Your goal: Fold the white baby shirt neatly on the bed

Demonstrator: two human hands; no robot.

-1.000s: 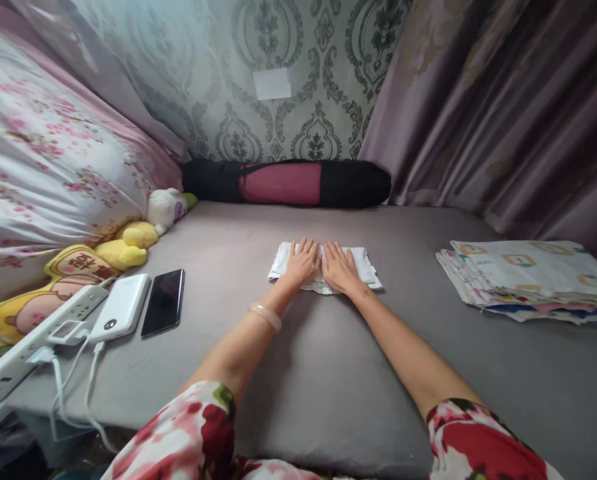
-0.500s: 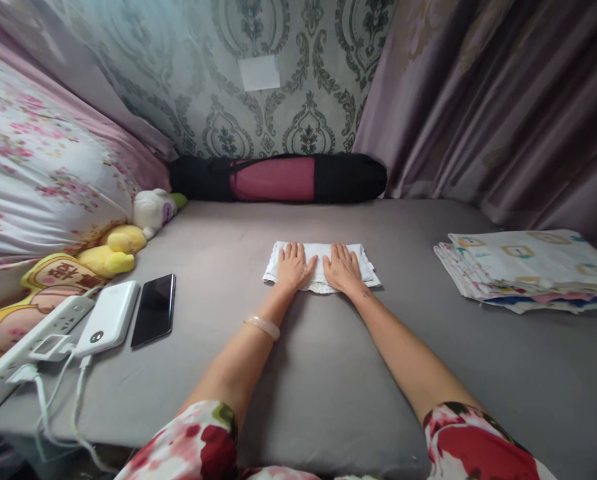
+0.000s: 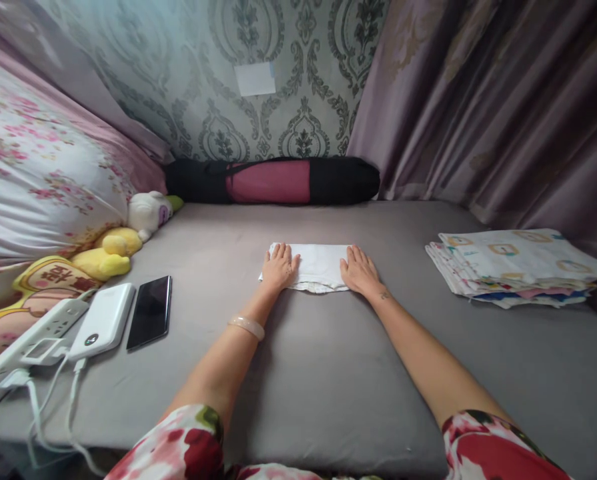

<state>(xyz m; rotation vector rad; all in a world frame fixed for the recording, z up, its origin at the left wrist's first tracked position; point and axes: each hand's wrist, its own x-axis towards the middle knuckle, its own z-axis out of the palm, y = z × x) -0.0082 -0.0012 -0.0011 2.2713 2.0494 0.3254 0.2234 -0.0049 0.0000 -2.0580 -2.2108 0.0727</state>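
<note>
A folded white cloth (image 3: 319,267) lies flat on the grey bed sheet (image 3: 318,373), its near edge slightly ruffled. My left hand (image 3: 280,268) rests palm down on the cloth's left end, fingers stretched forward. On the right end lies my right hand (image 3: 360,269), also flat with fingers extended. Both hands touch the cloth without gripping it, and they cover its two side edges in part. A pale bangle (image 3: 247,327) circles my left wrist.
To the right sits a stack of folded printed cloths (image 3: 518,260). At left are a black phone (image 3: 149,312), a white power bank (image 3: 103,320), a power strip (image 3: 33,353) with cables, and plush toys (image 3: 103,257). A black and pink long bag (image 3: 271,181) lies along the wall.
My hands have moved apart across the white cloth, the left one leftward and the right one rightward to its ends. The view has shifted slightly.
</note>
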